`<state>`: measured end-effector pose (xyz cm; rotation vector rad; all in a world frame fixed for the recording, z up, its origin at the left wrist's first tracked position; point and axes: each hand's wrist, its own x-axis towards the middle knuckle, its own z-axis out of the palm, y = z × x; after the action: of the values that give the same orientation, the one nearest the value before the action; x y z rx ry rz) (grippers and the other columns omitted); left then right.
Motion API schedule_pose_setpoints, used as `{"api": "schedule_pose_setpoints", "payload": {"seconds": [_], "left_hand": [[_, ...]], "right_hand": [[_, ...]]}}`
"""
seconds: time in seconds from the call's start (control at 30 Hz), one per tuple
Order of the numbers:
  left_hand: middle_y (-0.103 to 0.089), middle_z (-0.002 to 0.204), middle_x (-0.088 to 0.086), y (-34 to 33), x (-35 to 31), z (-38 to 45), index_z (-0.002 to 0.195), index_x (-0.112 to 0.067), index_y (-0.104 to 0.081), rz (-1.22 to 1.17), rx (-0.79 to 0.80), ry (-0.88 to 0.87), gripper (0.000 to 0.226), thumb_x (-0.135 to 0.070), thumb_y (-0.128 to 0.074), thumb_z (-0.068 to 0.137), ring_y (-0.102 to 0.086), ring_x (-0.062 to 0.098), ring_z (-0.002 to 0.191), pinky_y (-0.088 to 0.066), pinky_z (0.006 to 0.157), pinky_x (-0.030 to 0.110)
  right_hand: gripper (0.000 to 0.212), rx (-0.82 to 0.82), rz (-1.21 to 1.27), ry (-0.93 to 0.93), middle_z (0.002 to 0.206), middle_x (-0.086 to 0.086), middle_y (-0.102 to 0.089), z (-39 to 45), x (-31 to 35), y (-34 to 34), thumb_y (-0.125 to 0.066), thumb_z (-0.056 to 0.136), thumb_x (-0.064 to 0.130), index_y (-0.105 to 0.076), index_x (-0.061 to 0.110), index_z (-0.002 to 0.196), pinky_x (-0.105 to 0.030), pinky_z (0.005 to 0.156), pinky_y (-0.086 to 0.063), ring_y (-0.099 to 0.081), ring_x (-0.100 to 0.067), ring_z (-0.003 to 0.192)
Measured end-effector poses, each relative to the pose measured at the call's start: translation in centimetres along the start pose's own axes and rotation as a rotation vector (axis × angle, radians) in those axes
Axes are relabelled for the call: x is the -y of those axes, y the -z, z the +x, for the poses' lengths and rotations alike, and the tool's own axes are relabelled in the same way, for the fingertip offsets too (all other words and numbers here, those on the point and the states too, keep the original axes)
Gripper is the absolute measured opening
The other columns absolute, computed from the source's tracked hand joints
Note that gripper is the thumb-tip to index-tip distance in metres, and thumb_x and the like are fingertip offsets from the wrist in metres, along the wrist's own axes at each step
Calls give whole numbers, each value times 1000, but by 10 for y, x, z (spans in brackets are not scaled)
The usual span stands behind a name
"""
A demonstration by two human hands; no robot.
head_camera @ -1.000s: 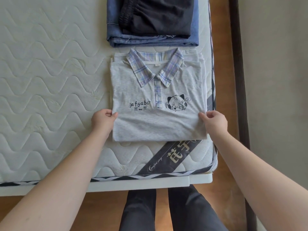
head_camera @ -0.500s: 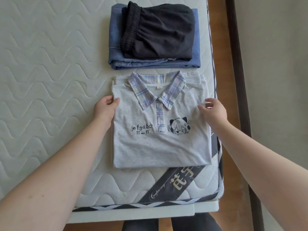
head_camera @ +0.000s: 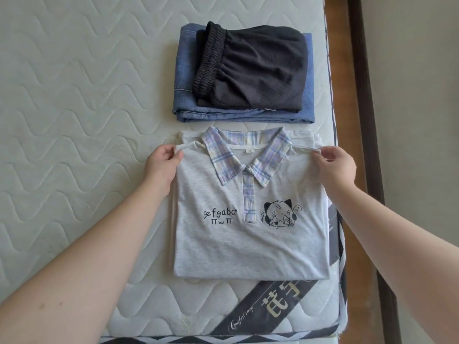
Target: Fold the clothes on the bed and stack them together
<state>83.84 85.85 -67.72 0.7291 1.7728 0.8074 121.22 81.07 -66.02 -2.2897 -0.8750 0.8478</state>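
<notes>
Two bare arms show, with no sleeves on them. The left hand (head_camera: 162, 165) and right hand (head_camera: 334, 167) wear no rings, no watch and no gloves.

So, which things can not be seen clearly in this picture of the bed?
- Head view: the jeans are mostly covered by the black shorts; their full shape is hidden.
- The layers folded under the grey shirt are hidden by its front.
- The collar label is too small to read.
- The left hand and right hand pinch the shoulders; fingertips are hidden by cloth.
- The mattress is cut off at the left edge.
</notes>
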Motion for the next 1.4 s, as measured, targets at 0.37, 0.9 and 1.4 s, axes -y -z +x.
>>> {"api": "schedule_pose_setpoints", "payload": {"seconds": [0.37,0.9,1.4], "left_hand": [[-47,147,14,-47,31,-102,142,-4,-46,953,13,-902,52,-19,-51,93,-42,30,138,-34,113,45],[-15,163,14,-22,119,-157,156,-9,-21,1309,50,-651,82,-62,-32,94,-14,32,151,-20,120,49],[-16,162,16,41,161,-239,154,-4,-21,1375,153,-500,71,-47,-34,98,-16,31,150,-14,123,45]], "right_hand": [[56,199,-566,639,159,-5,-29,-111,-8,-39,-35,103,36,-27,12,153,-43,121,-17,-23,-22,148],[71,225,-805,462,165,2,4,-156,-72,-38,-21,100,56,1,21,157,-39,122,7,9,-13,151],[67,434,-843,536,164,-1,9,-231,-119,-11,-27,102,49,-1,20,157,-42,123,-4,11,-19,150]]}}
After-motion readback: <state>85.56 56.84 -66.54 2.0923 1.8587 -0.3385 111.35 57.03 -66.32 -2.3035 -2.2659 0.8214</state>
